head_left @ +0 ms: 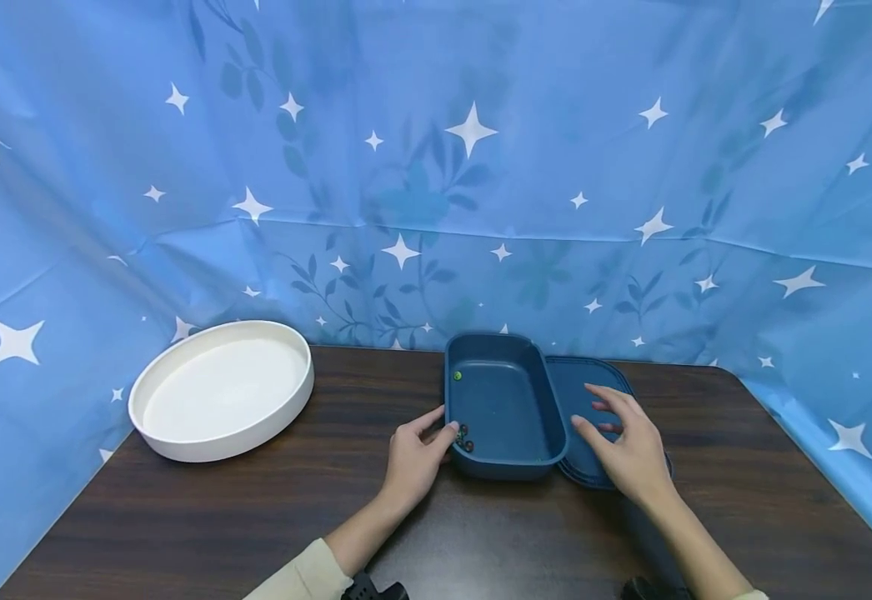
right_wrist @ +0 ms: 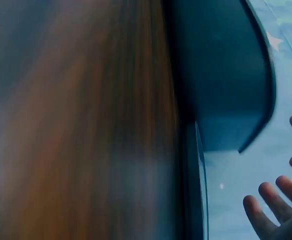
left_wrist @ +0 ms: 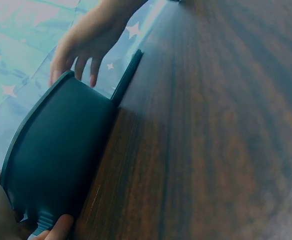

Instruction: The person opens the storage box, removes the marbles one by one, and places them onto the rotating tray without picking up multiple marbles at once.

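A dark blue rectangular container (head_left: 502, 471) stands uncovered on the table, right of its middle. My left hand (head_left: 415, 458) holds the container's near left wall, thumb at the rim and fingers outside. Beside that thumb lie several small dark red and green round pieces (head_left: 468, 445) inside the container. One small green piece (head_left: 458, 376) is near its far left corner. My right hand (head_left: 631, 450) hovers over the flat blue lid (head_left: 584, 375), thumb and fingers spread, holding nothing. The lid's left edge is hidden by the container. In the left wrist view, the right hand (left_wrist: 88, 42) appears beyond the container.
A round white tray (head_left: 226, 450) with a low wall sits at the table's far left. Behind the dark wood table (head_left: 256, 517) hangs a blue cloth (head_left: 436, 192) with white stars and leaves. The table's right edge lies beyond the lid.
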Demonstrator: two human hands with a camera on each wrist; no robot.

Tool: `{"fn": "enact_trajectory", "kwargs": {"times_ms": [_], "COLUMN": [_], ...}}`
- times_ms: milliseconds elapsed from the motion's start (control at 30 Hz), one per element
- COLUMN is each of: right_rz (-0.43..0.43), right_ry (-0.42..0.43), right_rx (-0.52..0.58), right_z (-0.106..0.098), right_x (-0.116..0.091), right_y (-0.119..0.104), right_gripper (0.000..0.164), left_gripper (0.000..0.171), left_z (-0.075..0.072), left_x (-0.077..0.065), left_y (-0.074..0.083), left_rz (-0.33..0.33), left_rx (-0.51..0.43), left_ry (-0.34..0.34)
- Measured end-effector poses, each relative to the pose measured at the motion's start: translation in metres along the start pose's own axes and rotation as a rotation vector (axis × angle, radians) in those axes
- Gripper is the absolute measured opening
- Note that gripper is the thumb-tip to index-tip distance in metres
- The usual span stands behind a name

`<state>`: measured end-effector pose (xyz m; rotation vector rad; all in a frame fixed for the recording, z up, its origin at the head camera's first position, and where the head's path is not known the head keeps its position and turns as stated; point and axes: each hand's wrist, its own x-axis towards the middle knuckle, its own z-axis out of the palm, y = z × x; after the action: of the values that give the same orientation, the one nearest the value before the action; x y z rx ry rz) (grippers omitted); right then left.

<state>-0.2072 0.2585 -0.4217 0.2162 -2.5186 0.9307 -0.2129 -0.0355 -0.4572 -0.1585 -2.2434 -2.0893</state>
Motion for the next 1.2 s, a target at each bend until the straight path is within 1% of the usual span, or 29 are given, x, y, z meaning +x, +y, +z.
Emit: {"fn": "enact_trajectory", "kwargs": {"times_ms": [67, 133, 267, 367, 500, 567, 633, 700, 800, 900, 967, 1100, 1200], "right_rz": [0.006, 0.036, 0.147, 0.235, 0.322, 0.341, 0.356, 0.364, 0.381, 0.393, 0.392, 0.386, 0.393], "right_ry": [-0.026, -0.061, -0.134, -0.174, -0.232, -0.257, -0.266, -0.260, -0.240, -0.225, -0.205, -0.156, -0.144], "right_rx": [0.048, 0.108, 0.250, 0.335, 0.383, 0.395, 0.393, 0.397, 0.380, 0.401, 0.407, 0.407, 0.396], "right_z": [0.011, 0.019, 0.030, 0.032, 0.032, 0.034, 0.036, 0.038, 0.038, 0.040, 0.040, 0.042, 0.041], "right_x": [0.006, 0.012, 0.020, 0.021, 0.019, 0.018, 0.018, 0.018, 0.016, 0.016, 0.016, 0.016, 0.017], "right_y": [-0.005, -0.009, -0.015, -0.016, -0.016, -0.015, -0.016, -0.015, -0.015, -0.016, -0.017, -0.019, -0.022], "right_gripper": [0.052, 0.053, 0.057, 0.060, 0.063, 0.063, 0.062, 0.061, 0.060, 0.060, 0.059, 0.055, 0.054], "left_gripper": [0.048, 0.049, 0.052, 0.053, 0.055, 0.057, 0.059, 0.058, 0.053, 0.048, 0.047, 0.050, 0.053], "left_z": [0.000, 0.000, -0.001, -0.001, -0.003, -0.008, -0.016, -0.028, -0.051, -0.081, -0.103, -0.151, -0.187], "left_x": [0.000, 0.000, -0.002, -0.002, 0.000, 0.002, 0.005, 0.008, 0.012, 0.015, 0.015, 0.014, 0.011], "left_y": [0.000, -0.001, -0.001, -0.001, -0.001, 0.002, 0.006, 0.012, 0.025, 0.040, 0.050, 0.067, 0.076], "left_rz": [0.003, 0.005, 0.008, 0.008, 0.000, -0.011, -0.023, -0.019, 0.023, 0.075, 0.092, 0.088, 0.051], "left_rx": [0.002, 0.004, 0.012, 0.011, 0.028, 0.054, 0.089, 0.163, 0.332, 0.521, 0.608, 0.775, 0.876], "left_ry": [-0.001, -0.002, -0.003, -0.010, -0.046, -0.067, -0.081, -0.077, -0.032, 0.055, 0.110, 0.222, 0.339]}}
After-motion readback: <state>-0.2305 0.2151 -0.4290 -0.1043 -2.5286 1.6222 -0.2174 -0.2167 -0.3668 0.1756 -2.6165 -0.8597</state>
